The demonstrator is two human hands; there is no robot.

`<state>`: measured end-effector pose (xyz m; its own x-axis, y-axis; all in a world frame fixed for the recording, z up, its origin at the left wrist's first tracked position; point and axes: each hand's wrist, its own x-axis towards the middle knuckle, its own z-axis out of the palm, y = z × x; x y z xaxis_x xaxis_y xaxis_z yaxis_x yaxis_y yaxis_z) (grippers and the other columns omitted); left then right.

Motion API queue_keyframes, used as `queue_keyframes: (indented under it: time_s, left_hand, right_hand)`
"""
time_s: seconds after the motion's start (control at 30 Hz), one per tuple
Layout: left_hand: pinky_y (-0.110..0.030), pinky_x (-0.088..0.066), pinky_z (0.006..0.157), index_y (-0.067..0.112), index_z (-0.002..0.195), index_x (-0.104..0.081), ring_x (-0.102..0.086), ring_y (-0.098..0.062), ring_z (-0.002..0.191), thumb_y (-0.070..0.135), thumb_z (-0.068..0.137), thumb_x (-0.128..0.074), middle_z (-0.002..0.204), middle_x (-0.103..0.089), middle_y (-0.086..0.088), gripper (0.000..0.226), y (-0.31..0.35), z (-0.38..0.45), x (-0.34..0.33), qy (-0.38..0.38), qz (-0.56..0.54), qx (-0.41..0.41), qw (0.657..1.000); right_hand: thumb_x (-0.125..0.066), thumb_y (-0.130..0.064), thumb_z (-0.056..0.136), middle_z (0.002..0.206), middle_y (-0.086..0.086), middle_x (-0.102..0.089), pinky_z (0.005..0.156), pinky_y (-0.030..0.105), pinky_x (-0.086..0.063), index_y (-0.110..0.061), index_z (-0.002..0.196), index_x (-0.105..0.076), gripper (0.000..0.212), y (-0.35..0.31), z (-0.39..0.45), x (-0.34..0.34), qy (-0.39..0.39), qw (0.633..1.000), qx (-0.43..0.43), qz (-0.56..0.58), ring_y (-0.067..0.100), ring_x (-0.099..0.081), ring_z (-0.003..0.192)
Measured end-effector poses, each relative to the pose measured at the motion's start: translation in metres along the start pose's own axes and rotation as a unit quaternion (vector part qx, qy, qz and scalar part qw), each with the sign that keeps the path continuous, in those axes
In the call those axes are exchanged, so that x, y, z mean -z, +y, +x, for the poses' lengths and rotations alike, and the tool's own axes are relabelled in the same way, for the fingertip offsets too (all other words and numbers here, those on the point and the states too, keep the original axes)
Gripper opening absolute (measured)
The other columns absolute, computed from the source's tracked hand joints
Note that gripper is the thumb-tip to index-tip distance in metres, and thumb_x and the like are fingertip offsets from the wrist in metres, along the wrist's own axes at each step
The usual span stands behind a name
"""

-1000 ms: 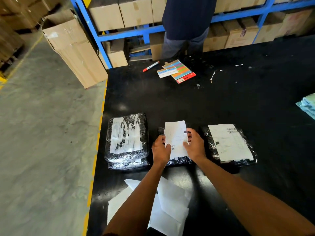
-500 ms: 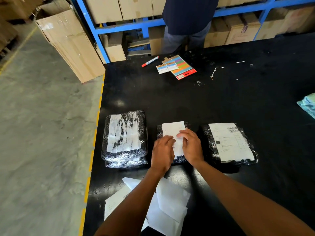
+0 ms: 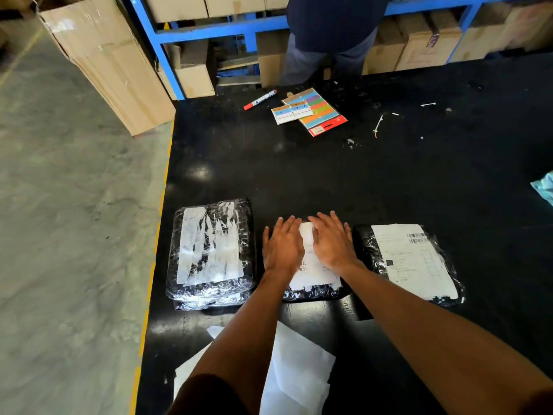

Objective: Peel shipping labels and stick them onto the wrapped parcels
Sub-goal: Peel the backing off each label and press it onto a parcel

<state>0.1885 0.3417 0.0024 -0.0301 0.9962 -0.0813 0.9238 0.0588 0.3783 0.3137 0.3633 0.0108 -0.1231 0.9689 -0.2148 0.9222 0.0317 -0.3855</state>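
Note:
Three black wrapped parcels lie in a row near the front of the black table (image 3: 299, 175). The middle parcel (image 3: 314, 293) carries a white shipping label (image 3: 311, 271). My left hand (image 3: 282, 245) and my right hand (image 3: 333, 242) lie flat on that label with straight fingers, pressing it down side by side. The left parcel (image 3: 211, 253), on top of another one, has a white sheet under its shiny wrap. The right parcel (image 3: 410, 262) bears a printed label (image 3: 414, 259) with barcodes.
White backing sheets (image 3: 299, 375) lie at the table's front under my forearms. A red marker (image 3: 259, 100) and coloured sticker sheets (image 3: 311, 110) sit at the far side. A person (image 3: 332, 34) stands by blue shelving (image 3: 209, 28) with cartons. The table's left edge drops to concrete floor.
The label was held upright in both hands over the middle parcel. It has been laid down, and both hands have flattened and slid forward over it.

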Motion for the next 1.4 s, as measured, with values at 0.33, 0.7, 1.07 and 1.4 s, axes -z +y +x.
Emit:
queue_keyframes:
  time_s: [0.33,0.7,1.07,1.4]
  left_hand:
    - [-0.035,-0.027,0.115,0.026,0.155,0.011,-0.007,-0.017,0.151,0.045,0.103,-0.03,0.162,0.021,0.006,0.069,-0.012,-0.072,-0.014,-0.022,-0.213,0.038,0.976]
    - [-0.038,-0.04,0.105,0.03,0.156,-0.006,-0.039,-0.032,0.135,0.024,0.105,-0.033,0.156,-0.021,-0.015,0.058,0.013,-0.078,-0.006,0.007,-0.389,0.237,0.89]
    - [-0.034,-0.048,0.094,0.038,0.154,-0.004,-0.056,-0.017,0.106,0.024,0.098,-0.045,0.134,-0.054,0.001,0.071,0.007,-0.071,-0.001,0.037,-0.609,0.348,0.712]
    - [-0.036,-0.06,0.075,0.01,0.133,-0.044,-0.064,-0.026,0.112,0.012,0.096,-0.052,0.131,-0.061,-0.015,0.038,0.023,-0.068,0.001,-0.006,-0.745,0.354,0.565]
  right_hand:
    - [-0.027,-0.052,0.1,0.162,0.009,-0.016,0.105,0.046,-0.04,-0.025,0.156,-0.006,0.066,0.008,-0.086,-0.028,0.074,0.985,-0.123,0.095,0.032,-0.035,0.14]
    - [-0.068,-0.036,0.085,0.144,0.011,-0.04,0.097,0.049,-0.041,-0.016,0.138,-0.044,0.061,-0.033,-0.069,0.01,0.056,0.917,-0.296,0.261,0.042,-0.041,0.127]
    - [-0.088,-0.015,0.069,0.161,0.0,0.014,0.096,0.024,-0.05,-0.025,0.148,-0.033,0.097,-0.046,-0.069,0.029,0.208,0.898,-0.126,0.367,0.014,-0.046,0.129]
    - [-0.085,-0.016,0.071,0.129,0.005,-0.061,0.102,0.039,-0.048,-0.027,0.147,-0.026,0.097,-0.047,-0.069,0.014,0.075,0.856,-0.182,0.478,0.023,-0.059,0.118]
